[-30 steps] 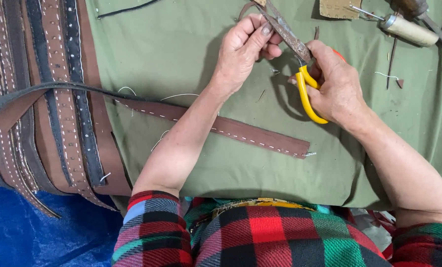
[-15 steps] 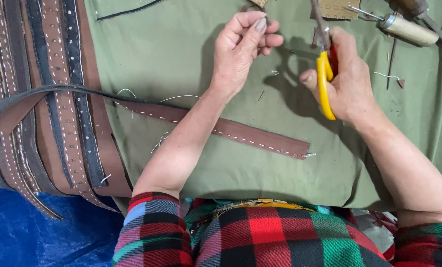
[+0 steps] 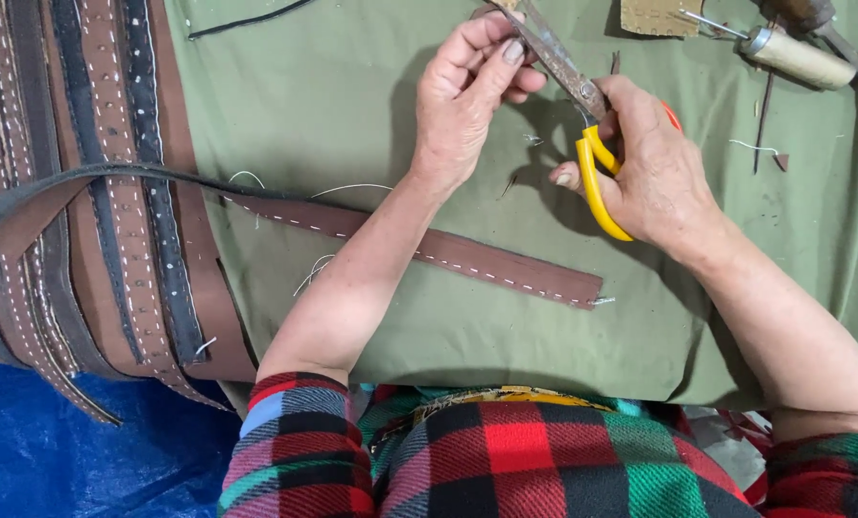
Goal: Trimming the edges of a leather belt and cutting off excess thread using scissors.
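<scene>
Scissors (image 3: 583, 115) gripped by yellow loops in right hand (image 3: 650, 173), blades angled up-left to left hand (image 3: 467, 96), fingers pinched at blade tip as if steadying thread, above stitched strap (image 3: 448, 251) on counter (image 3: 352, 77).

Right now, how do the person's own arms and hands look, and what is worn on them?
Both hands, the left hand and the right hand, are bare: no gloves, rings or watch visible. The forearms are bare too. The plaid sleeves, checked in red, green, blue and black, are pushed up near the elbows. The fingernails look short and unpainted.
</scene>
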